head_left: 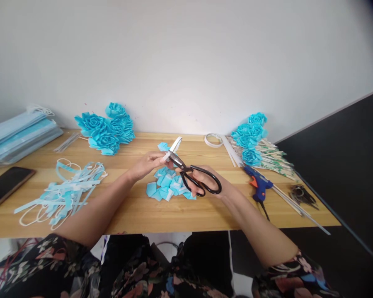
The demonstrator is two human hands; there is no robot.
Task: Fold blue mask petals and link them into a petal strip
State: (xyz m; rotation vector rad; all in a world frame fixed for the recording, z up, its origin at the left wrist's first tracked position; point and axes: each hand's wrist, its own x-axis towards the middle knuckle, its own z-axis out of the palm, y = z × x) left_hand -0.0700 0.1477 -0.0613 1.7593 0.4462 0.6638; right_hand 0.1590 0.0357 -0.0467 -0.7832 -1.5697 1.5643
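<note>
While the left hand (149, 164) pinches a white band (175, 144) between thumb and fingers, I have the right hand (205, 178) closed around the scissors (189, 169), fingers through the black handle loops. Both grips are raised over the table (127, 217), near each other, and the blades reach leftward from the right hand to the band's near end, right by the left fingertips. From here I cannot tell whether the blades are apart or together. The band curves up and away from the left grip. Below and between the two hands I see a loose pile of blue pieces (166, 182), with one more just beyond the left fingers. Off to the left of the left hand lie a tangle of straps (69, 191), a phone (8, 187) and, farther back, masks (21, 134). Beyond that same hand, toward the wall (186, 62), I make out blue flowers (107, 129). Past the right hand, a tape roll (213, 145) lies flat, with white strips (231, 152) just to its right. To the right of the right grip I have more flowers (250, 133), a glue gun (260, 183), sticks (286, 198) slanting toward the near edge, and a dark item (303, 194) I cannot identify.
</note>
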